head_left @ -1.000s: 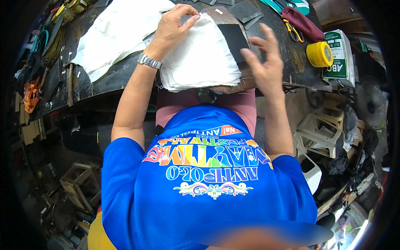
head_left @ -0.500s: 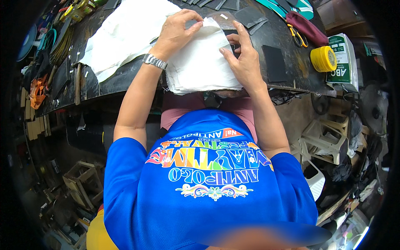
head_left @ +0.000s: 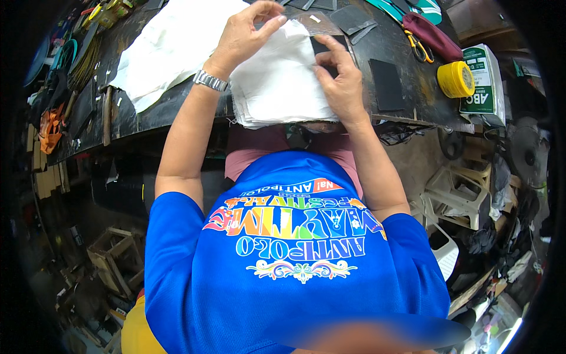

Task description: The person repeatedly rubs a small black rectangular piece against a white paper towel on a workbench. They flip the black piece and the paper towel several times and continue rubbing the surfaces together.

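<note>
A stack of white cloth pieces (head_left: 274,82) lies at the table's front edge, between my hands. Above its far left corner is my left hand (head_left: 243,36), fingers curved and thumb apart from them, with nothing visible in it. At the right side of the stack rests my right hand (head_left: 343,82), index finger bent over a black flat piece (head_left: 337,45) and thumb near the cloth's edge. Its fingers are apart; part of the black piece is hidden under them. A larger white cloth (head_left: 168,50) spreads out to the left.
On the right are a black rectangular sheet (head_left: 386,84), yellow-handled scissors (head_left: 418,47), a maroon pouch (head_left: 433,36), a yellow tub (head_left: 456,80) and a green-and-white can (head_left: 482,82). Dark flat pieces (head_left: 352,25) lie farther back. A wooden stick (head_left: 107,115) is at left.
My left hand has moved up and left, off the stack's far edge. My right hand has shifted slightly down, and more of the black piece beside the stack shows.
</note>
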`<state>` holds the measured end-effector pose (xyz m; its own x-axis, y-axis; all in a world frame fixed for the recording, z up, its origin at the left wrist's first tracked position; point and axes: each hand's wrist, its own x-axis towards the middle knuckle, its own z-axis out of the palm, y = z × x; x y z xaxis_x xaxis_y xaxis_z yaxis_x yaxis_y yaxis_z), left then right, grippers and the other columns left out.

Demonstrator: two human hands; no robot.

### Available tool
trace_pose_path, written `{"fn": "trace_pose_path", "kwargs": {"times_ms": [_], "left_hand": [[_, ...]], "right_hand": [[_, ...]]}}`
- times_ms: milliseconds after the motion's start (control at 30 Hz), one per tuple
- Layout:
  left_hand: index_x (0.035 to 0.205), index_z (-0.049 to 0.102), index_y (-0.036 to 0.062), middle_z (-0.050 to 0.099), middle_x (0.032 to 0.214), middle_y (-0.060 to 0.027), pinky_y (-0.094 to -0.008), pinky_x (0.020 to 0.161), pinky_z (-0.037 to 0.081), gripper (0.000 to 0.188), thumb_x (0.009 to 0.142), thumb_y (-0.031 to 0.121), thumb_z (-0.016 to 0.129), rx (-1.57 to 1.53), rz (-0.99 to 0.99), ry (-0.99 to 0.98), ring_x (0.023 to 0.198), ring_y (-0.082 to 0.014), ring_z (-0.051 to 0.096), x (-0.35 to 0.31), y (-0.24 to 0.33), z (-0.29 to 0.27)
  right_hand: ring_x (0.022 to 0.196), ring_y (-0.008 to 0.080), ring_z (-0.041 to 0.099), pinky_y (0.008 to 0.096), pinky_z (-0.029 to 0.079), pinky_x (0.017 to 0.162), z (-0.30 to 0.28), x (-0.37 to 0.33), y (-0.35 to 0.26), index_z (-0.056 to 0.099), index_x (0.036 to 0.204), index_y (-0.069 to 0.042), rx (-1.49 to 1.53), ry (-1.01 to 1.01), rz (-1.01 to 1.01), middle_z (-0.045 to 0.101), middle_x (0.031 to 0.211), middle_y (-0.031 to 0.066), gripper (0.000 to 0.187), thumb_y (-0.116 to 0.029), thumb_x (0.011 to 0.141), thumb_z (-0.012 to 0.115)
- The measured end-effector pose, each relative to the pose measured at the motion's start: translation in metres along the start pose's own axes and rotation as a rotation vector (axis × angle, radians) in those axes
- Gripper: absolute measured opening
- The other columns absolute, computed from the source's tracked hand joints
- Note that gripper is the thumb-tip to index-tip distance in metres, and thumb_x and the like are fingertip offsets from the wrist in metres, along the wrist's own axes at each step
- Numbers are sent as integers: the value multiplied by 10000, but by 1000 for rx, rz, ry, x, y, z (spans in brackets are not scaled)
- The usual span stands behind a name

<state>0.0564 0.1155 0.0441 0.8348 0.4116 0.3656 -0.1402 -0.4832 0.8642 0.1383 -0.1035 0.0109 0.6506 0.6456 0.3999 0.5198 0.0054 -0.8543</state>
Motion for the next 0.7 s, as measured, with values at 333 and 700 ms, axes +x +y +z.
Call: {"fn": "trace_pose_path", "kwargs": {"times_ms": [333, 700], "left_hand": [[987, 778, 55, 761, 855, -128, -393, 765, 565, 287, 775, 248, 803, 473, -16, -530, 810, -275, 738, 55, 13, 30], [981, 717, 7, 738, 885, -114, -361, 745, 555, 300, 743, 129, 853, 288, -2, -423, 819, -243, 713, 50, -8, 40]], "right_hand": [[877, 193, 693, 320, 542, 835, -1, -5, -17, 569, 1244, -27, 49, -11, 29, 688, 974, 114, 456, 37, 807, 686], [1033, 126, 598, 264, 488, 912, -131, 11, -31, 632, 1241, -18, 303, 50, -40, 632, 1143, 71, 408, 62, 842, 654]]}}
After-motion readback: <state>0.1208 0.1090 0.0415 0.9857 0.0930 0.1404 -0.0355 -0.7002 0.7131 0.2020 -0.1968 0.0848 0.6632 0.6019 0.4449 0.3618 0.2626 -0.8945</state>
